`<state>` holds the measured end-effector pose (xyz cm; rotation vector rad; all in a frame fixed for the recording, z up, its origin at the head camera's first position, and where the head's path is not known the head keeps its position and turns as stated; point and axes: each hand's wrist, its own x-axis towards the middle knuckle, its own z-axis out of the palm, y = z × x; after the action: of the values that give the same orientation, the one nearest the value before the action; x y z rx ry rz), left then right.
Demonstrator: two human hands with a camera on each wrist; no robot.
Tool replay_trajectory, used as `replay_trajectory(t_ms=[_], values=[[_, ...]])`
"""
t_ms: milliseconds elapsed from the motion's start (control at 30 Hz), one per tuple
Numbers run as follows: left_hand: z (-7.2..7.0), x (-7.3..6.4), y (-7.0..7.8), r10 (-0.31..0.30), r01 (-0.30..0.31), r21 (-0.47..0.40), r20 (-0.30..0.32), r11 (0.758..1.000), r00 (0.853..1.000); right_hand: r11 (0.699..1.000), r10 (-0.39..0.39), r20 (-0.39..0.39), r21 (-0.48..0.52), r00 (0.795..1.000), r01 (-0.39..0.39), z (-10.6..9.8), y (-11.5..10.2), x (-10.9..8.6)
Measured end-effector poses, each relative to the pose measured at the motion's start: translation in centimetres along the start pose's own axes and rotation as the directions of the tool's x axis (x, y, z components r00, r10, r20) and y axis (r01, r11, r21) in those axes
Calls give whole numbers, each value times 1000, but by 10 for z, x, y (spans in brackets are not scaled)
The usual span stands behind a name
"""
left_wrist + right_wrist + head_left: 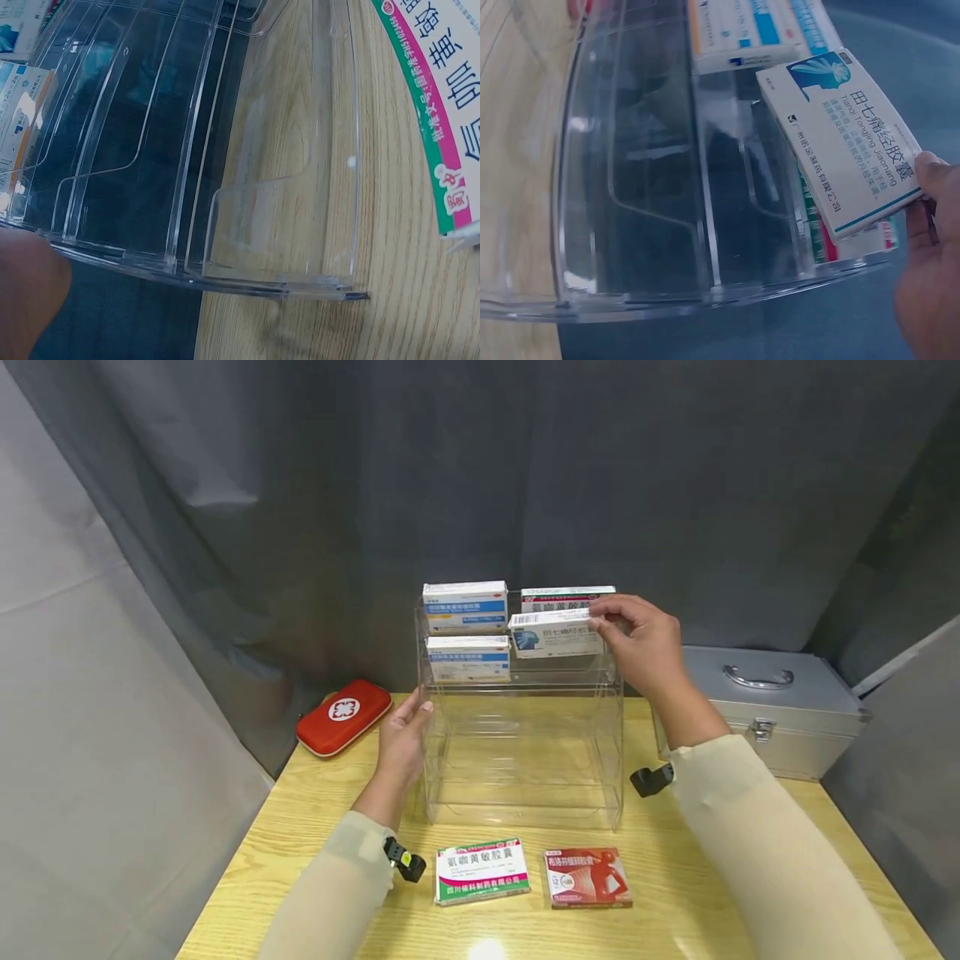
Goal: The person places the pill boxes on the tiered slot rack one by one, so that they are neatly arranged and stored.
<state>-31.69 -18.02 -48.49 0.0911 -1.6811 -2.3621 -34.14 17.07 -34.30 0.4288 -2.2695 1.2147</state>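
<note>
Cream sleeves (322,893) are seen nearest the camera, stretched across the wooden table (247,877). At the left, a red zip case (344,714) with a white emblem is placed near the back. Beside it, the clear acrylic rack (517,816) is gripped at its left side panel between the thumb and fingers of the left hand (401,739), presumably so that the light frame is steadied. In its left column, an upper blue-and-white carton (465,608) and a lower blue-and-white carton (468,662) are stood on edge in successive tiers, apparently so that both fronts can be read. Before the rack, a flat An Ka Huang Min carton (482,871) is laid face up, with a red ibuprofen carton (588,878) to its right. Above, in the right column, the Tianqi Tongjing carton (555,635) is held, slightly tilted, before a rear An Ka Huang Min carton (566,597). Its right end is pinched narrowly by the right hand (645,643), so most of it extends leftward from the grip, its printed face largely uncovered; whether its bottom edge is touching the rack cannot be told. At far right, a silver metal case (757,685) is placed, seemingly out of the way.
</note>
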Motion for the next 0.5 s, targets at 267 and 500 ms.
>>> replay_trajectory(t_ms=[267, 500], values=[[0, 1, -2, 5, -5, 1, 4, 1000, 1000, 999, -29, -19, -35, 999, 28, 8, 9, 3], [0, 1, -2, 7, -7, 3, -4, 1000, 1000, 991, -99, 33, -86, 995, 102, 10, 9, 6]])
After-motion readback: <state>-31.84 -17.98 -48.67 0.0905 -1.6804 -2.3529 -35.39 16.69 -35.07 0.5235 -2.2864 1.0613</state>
